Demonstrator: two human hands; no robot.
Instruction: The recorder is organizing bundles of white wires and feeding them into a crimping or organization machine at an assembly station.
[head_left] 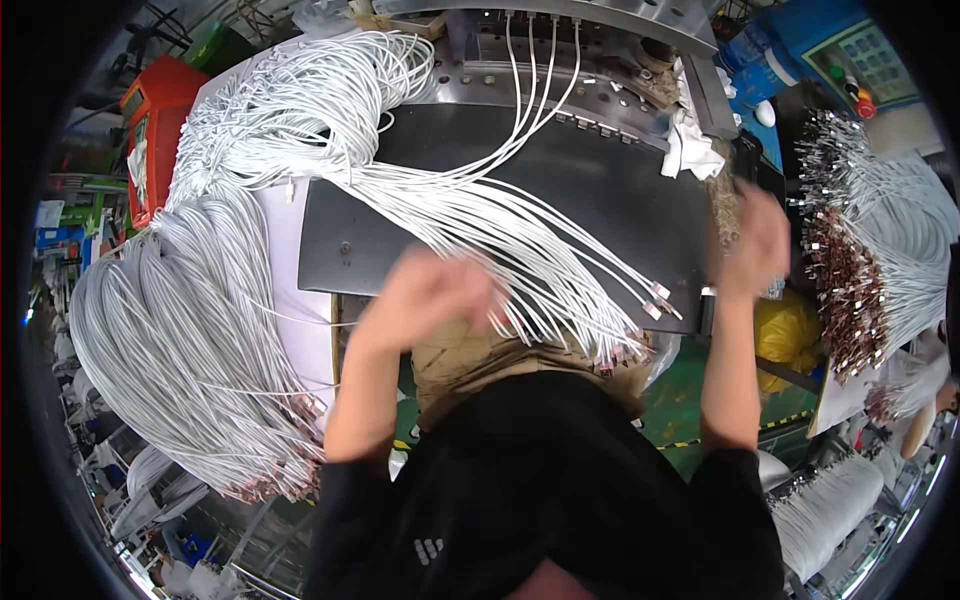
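A bundle of white cables runs across the black work plate, its small connector ends hanging over the near edge by my lap. Over the left side of this bundle is my left hand, smeared by motion, its fingers curled in part; whether it grips a cable is not visible. My right hand is raised at the plate's right end, also blurred, and what its fingers do cannot be made out. Several cables rise from the bundle to a metal machine fixture at the back, where their ends sit in a row.
Coiled white cables are heaped at the back left, with a large grey-white cable bundle nearer me. A red box stands beyond. At right are a crumpled white cloth, more bundled cables and a yellow bag.
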